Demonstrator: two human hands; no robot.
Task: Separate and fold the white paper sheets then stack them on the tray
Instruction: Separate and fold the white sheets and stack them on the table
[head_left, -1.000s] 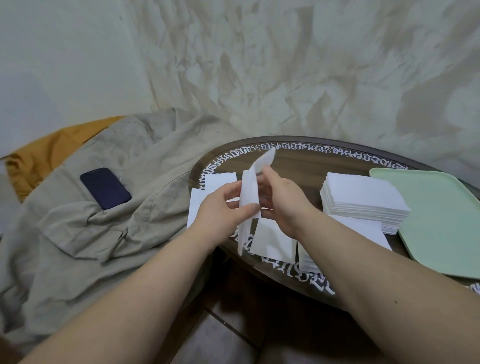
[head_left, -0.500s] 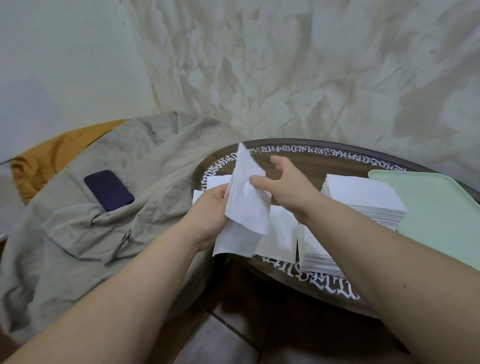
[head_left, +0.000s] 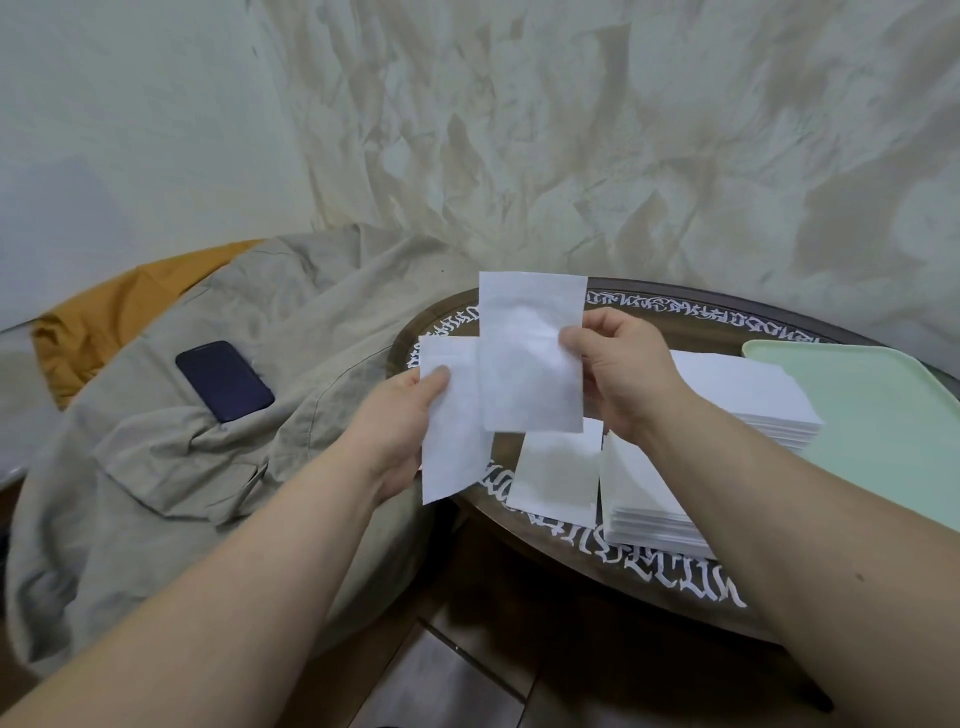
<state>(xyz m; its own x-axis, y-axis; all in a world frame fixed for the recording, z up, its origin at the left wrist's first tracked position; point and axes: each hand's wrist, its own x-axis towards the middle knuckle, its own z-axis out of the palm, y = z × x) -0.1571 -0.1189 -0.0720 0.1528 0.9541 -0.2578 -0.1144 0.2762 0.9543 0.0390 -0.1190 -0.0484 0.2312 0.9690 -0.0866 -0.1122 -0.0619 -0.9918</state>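
My right hand pinches a white paper sheet by its right edge and holds it upright above the table. My left hand pinches a second white sheet by its left edge, lower and to the left, partly behind the first. A loose white sheet lies flat on the table below them. Two stacks of white sheets stand on the table: a near stack and a far stack. The pale green tray lies at the right, partly cut off by the frame.
The round dark wooden table has a white patterned rim. A beige garment with a dark phone on it lies to the left, over an orange cloth. A wall stands behind; tiled floor shows below.
The paper held between both hands has come apart into two sheets. My right hand has lifted one up and to the right; my left hand keeps the other lower left.
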